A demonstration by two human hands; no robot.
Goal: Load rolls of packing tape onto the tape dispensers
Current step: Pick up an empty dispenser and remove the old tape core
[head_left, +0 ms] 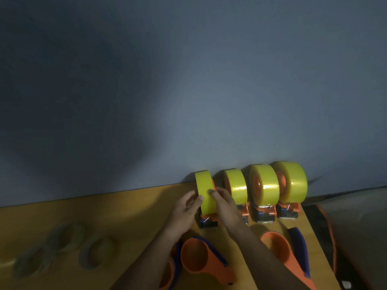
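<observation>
Nearest, empty dispensers (201, 258): orange, lying on the table (125, 210) by both forearms.
Spare rolls (62, 245): near left, blurred.
Left hand (184, 210): fingers curled on the roll's left face.
Right hand (225, 206): thumb and fingers grip the roll's right side.
Roll (206, 193): yellow, upright on a dispenser (208, 221).
Loaded dispensers (265, 214): three, right of it along the far wall (188, 91).

The four tape rolls (251, 189) are bright yellow and glossy. The tape dispensers (266, 214) under them are orange with dark blue parts. The table (104, 212) is yellowish brown. The wall (167, 80) is plain grey-blue.
</observation>
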